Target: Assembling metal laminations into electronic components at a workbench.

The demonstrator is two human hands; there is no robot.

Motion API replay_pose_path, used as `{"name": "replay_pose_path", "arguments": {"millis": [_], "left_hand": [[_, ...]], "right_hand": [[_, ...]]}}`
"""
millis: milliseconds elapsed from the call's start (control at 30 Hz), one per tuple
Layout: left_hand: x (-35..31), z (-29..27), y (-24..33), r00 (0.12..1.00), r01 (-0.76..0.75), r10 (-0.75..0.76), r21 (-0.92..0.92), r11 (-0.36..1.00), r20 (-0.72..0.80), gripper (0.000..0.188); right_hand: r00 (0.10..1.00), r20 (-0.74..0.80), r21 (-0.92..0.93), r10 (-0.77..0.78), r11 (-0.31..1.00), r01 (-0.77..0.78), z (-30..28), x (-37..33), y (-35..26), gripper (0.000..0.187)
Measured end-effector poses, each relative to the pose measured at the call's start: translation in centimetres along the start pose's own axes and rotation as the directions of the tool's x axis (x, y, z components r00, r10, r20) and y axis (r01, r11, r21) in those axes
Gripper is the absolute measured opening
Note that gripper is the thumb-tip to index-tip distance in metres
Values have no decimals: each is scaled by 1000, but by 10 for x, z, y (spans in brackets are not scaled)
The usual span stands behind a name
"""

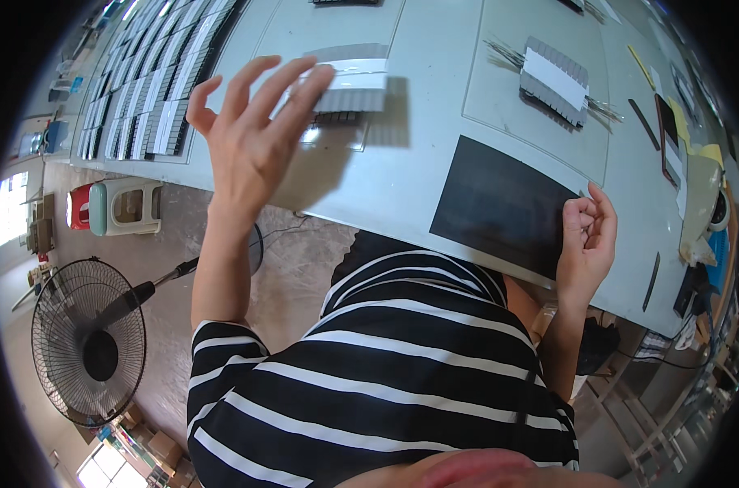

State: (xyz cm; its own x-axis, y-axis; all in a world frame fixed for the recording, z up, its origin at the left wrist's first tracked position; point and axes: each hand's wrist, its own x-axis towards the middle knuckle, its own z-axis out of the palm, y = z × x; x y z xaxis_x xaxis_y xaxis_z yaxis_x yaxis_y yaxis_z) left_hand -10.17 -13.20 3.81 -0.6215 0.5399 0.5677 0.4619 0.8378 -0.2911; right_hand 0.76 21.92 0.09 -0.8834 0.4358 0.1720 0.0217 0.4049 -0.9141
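Note:
My left hand [259, 138] is at the left end of a grey ribbed block with a white band [353, 75]. Its index finger and a hidden thumb appear to pinch the block, while the other fingers stick out. A shadow falls on the table to the right of the block, which looks raised, and dark edges show beneath it. My right hand [589, 236] rests with loosely curled fingers at the right edge of a black sheet [499, 199]; nothing shows in it. Farther right lies a similar ribbed block [555, 80] with thin wires at both ends.
Rows of dark and white blocks [150, 89] cover the table's far left. On the right are a phone [668, 140], a yellow stick [640, 67] and dark strips [643, 124]. A fan [89, 342] and a stool [125, 207] stand on the floor at left.

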Motion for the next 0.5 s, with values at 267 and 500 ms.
{"name": "replay_pose_path", "arguments": {"millis": [267,500], "left_hand": [[-5,16,-16,981,-8,19,-57,998,192,45],[-5,10,-27,967,-50,67,-74,996,246,52]], "right_hand": [[998,48,-14,29,999,-28,-6,3,-4,29],[949,164,-350,-269,883,311,-27,48,-24,12]]}}
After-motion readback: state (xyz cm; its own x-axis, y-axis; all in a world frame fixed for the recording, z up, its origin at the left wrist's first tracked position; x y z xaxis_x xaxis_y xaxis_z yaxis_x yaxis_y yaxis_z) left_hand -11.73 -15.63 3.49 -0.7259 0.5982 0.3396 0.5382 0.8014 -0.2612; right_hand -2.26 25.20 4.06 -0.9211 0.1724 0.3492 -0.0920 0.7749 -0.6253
